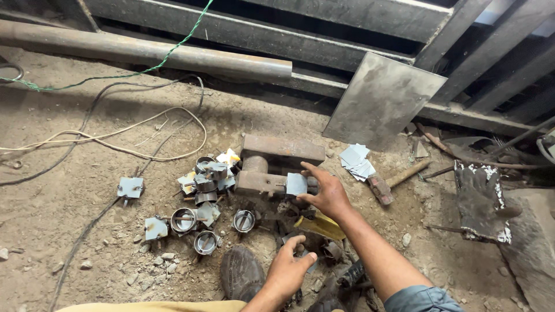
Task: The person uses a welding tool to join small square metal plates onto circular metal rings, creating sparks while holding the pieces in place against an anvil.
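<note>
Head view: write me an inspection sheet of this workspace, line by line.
Surface: bare dirt ground, dusty, with small stones.
Job's things: small square metal plate held against a rusty steel block; stack of like plates to its right.
Clutter: short metal rings with plates scattered on the left; hammer; worn glove; large steel sheet leaning on beams.
Grippers: right hand on the small plate; left hand low, fingers curled, what it holds cannot be told.
Cables: dark and pale cables loop over the ground; green cord above.
Surroundings: rusty pipe, steel beams behind; shoe by the left hand.
</note>
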